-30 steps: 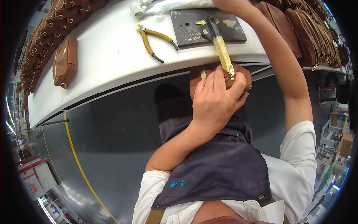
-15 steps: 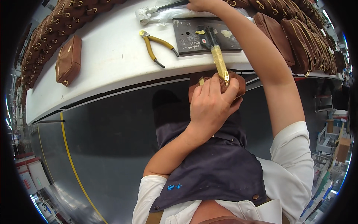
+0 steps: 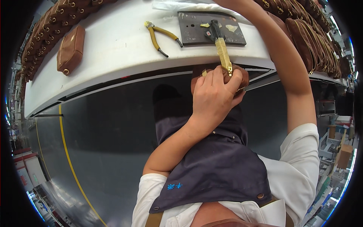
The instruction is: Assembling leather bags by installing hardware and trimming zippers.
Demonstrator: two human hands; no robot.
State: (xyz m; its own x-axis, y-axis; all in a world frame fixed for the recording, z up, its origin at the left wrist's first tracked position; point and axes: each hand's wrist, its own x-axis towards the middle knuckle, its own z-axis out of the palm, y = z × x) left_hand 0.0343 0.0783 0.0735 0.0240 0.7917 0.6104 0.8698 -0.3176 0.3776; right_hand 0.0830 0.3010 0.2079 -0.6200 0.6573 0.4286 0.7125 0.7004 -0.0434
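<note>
My left hand (image 3: 213, 90) is closed around a brown leather pouch (image 3: 197, 77) just off the table's front edge. A tape-wrapped bar (image 3: 223, 55) reaches over the edge to the pouch, with a gold zipper slider (image 3: 229, 70) at its tip, by my left fingers. The bar's black end (image 3: 214, 29) rests on a dark metal plate (image 3: 193, 36). My right arm stretches far across the table; only the back part of my right hand (image 3: 231, 3) shows at the upper edge, its fingers cut off. Near it lies a clear plastic sheet (image 3: 177, 6).
Yellow-handled pliers (image 3: 155, 36) lie left of the plate. A single brown pouch (image 3: 71, 51) sits farther left on the white table (image 3: 113, 53). Stacked brown pouches (image 3: 41, 49) line the table's left side, and more zippered pouches (image 3: 306, 45) stand at the right.
My right hand has moved right and farther away, partly out of view. The white-ended bundle by the plastic no longer shows. My left hand keeps its hold on the pouch.
</note>
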